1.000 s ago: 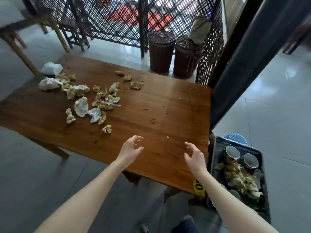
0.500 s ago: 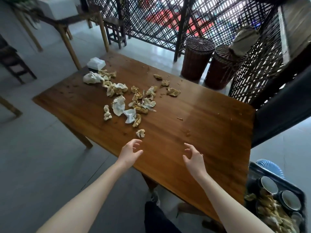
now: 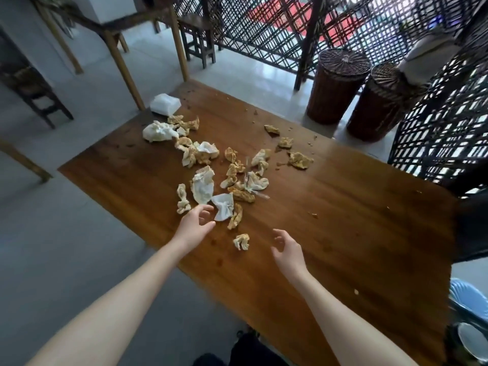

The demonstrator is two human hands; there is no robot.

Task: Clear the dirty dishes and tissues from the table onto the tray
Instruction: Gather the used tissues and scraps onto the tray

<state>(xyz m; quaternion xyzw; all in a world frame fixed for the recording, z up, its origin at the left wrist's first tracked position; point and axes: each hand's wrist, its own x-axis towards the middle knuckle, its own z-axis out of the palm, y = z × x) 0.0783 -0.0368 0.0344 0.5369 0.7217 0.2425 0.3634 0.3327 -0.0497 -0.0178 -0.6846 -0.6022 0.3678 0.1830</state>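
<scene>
Several crumpled, stained tissues (image 3: 208, 167) lie scattered over the left half of the wooden table (image 3: 343, 220). My left hand (image 3: 194, 223) hovers over the near edge of the pile, fingers loosely spread, just short of a white tissue (image 3: 224, 206). A small crumpled tissue (image 3: 241, 241) lies between my hands. To its right, my right hand (image 3: 286, 250) floats above the tabletop with relaxed fingers, holding nothing. At the bottom right edge only a corner of the tray (image 3: 449, 339) shows, with a bowl (image 3: 474, 342) in it.
A white tissue pack (image 3: 165, 103) sits at the table's far left corner. Two wicker baskets (image 3: 338, 85) stand on the floor behind the table, before a lattice screen. A blue stool (image 3: 470, 297) is beside the tray. Wooden tables and stools stand at far left.
The view has swung left, pushing the tray almost out of sight. Both hands have moved forward toward the tissue pile; the left hand now reaches its near edge.
</scene>
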